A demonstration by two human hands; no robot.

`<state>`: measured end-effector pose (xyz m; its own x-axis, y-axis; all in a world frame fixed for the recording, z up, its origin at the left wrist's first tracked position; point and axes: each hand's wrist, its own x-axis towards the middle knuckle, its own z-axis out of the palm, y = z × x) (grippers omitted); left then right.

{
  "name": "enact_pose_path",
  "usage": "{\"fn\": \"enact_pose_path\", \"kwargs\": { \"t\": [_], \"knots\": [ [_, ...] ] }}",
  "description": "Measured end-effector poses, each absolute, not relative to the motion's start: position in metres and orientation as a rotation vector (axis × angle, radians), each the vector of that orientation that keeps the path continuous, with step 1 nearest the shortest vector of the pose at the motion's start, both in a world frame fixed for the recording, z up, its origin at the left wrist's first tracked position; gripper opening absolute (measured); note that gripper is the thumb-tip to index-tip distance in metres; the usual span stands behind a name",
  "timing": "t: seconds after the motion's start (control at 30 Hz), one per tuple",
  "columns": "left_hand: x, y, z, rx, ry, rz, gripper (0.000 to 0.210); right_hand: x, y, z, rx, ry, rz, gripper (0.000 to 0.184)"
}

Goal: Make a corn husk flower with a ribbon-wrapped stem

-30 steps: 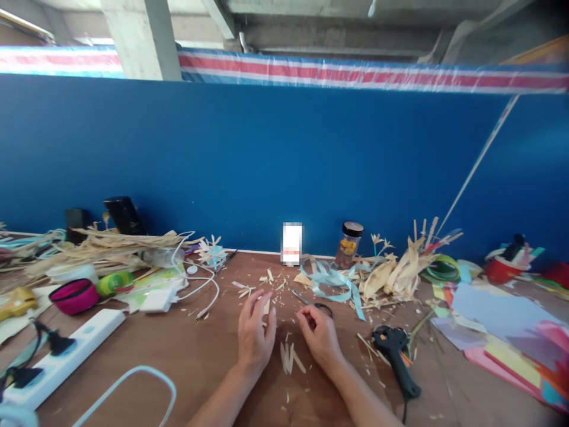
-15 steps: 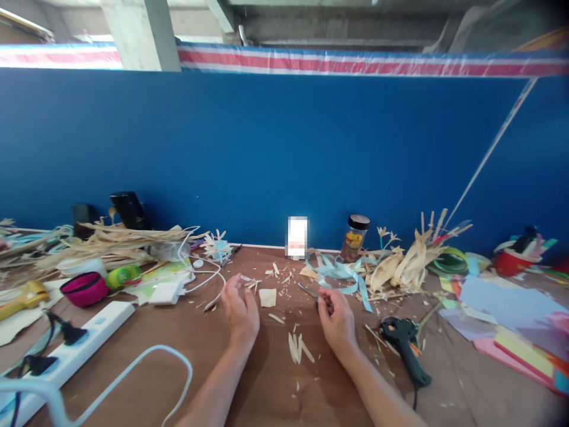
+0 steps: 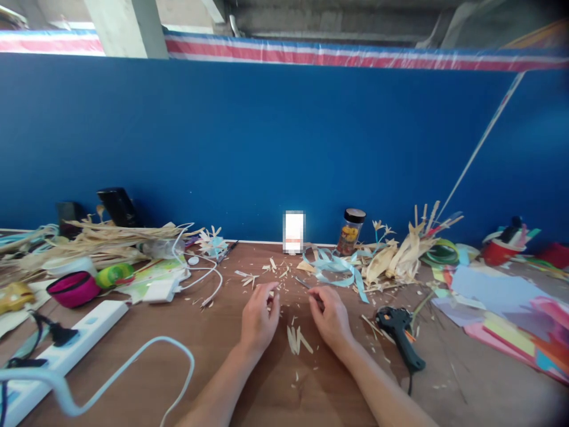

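My left hand (image 3: 261, 317) rests low over the brown table, its fingers curled in towards the thumb. A pale scrap shows between them, but what the fingers hold is mostly hidden. My right hand (image 3: 331, 314) is closed around a pair of small scissors (image 3: 303, 283), whose dark metal blades point up and left, away from me. Between my wrists lie several narrow pale husk strips (image 3: 293, 340). Beyond my hands, a small husk flower shape (image 3: 249, 279) and many tiny clippings (image 3: 284, 273) are scattered about.
A black glue gun (image 3: 402, 338) lies right of my right hand. Light-blue ribbon (image 3: 342, 270), a lidded jar (image 3: 351, 232) and dried husks (image 3: 398, 261) stand behind. Coloured paper (image 3: 493, 290) is at right. A white power strip (image 3: 100, 326) and cable (image 3: 166, 340) occupy the left.
My left hand has moved right and now covers the place where a pale square piece lay. My right hand, still with the scissors, has shifted slightly left. The view has tilted a little.
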<state>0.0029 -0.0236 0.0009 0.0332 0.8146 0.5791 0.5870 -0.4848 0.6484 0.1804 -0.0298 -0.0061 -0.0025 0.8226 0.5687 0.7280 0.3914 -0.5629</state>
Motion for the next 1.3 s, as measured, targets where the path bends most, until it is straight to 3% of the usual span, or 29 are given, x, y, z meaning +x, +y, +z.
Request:
{"fn": "enact_pose_path", "kwargs": {
  "t": [0.4,1.3],
  "knots": [
    [0.014,-0.034,-0.001,2.343,1.312,0.517,0.021,0.183,-0.024,-0.015,-1.403,-1.848,0.177,0.014],
    [0.014,-0.033,0.000,2.332,1.363,0.443,0.020,0.181,-0.027,-0.015,-1.432,-2.001,0.110,0.011]
  ]
}}
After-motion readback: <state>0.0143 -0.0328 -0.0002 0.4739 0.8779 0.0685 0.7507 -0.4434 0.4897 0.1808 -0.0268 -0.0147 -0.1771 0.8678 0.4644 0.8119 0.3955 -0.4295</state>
